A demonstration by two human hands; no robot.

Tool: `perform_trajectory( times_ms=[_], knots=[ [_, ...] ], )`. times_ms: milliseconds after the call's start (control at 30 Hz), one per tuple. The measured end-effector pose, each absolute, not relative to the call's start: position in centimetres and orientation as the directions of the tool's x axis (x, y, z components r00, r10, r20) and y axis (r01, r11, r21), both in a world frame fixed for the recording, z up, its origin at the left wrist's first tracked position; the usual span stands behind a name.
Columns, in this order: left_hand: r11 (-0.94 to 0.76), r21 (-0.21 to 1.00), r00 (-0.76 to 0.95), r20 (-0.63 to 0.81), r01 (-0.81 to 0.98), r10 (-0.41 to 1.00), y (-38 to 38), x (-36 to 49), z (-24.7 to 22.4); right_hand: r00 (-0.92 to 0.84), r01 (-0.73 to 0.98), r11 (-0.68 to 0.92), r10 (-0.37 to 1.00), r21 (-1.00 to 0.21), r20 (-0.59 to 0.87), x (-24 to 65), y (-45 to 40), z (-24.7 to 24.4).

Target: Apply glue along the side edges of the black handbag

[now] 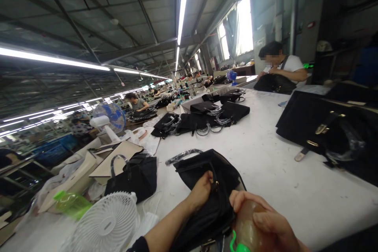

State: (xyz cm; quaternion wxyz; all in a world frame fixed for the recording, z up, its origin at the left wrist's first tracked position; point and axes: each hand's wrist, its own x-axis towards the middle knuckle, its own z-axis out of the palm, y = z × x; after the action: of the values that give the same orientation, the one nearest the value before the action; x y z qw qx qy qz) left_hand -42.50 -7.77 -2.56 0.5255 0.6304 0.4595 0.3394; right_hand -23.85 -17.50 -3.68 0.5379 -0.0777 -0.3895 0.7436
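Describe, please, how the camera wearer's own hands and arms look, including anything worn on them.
Both the left hand and the right hand are bare, without gloves. The left forearm is uncovered up to a black sleeve at the picture's bottom edge. No watch shows on the left wrist. The right arm is mostly out of frame, so its sleeve can't be made out.

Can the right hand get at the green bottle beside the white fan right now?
Probably not: the right hand is wrapped around a brownish bottle, and the left forearm and white fan appear to lie between it and the green bottle.
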Motion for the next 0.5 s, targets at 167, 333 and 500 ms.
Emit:
perform_trajectory(
  times_ms=[167,333,500],
  knots=[
    [0.188,0.973,0.129,-0.171,-0.134,0.977,-8.4,-43.2,2.5,-0.389,-0.785,-0.133,0.867,-0.606,0.313,-24.0,-17.6,-4.1],
    [0.194,0.912,0.08,-0.176,-0.361,0.981,-10.3,-44.0,4.9,-0.377,-0.872,-0.252,0.893,-0.42,0.245,-22.8,-17.5,-6.3],
    [0.229,0.858,0.036,-0.24,-0.459,0.97,-10.2,-44.2,4.8,-0.392,-0.896,-0.366,0.918,-0.253,0.056,-21.1,-16.5,-8.4]
  ],
)
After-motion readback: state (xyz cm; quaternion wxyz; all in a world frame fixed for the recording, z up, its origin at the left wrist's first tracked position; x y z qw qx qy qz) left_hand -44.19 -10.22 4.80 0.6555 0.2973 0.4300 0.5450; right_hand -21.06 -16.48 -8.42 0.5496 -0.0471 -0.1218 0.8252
